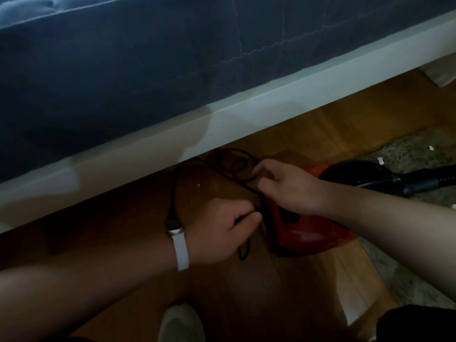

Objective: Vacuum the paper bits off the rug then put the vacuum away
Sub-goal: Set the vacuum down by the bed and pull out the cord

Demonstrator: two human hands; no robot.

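Red vacuum (pixel 308 233): glossy body, black tube (pixel 419 180), lies on wooden floor (pixel 320 124) beside bed frame (pixel 271 102).
Left hand (pixel 222 230) grip: pinches black cord (pixel 232 166).
Right hand (pixel 286 186) grip: pinches cord loops.
Rug (pixel 407 146): white paper bits (pixel 379 160).

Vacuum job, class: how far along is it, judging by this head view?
Nothing looks done: white paper bits lie on the rug. In hand: the left hand and right hand both pinch the black cord beside the red vacuum, lying on the wooden floor. Left: vacuuming the rug, then putting the vacuum away.
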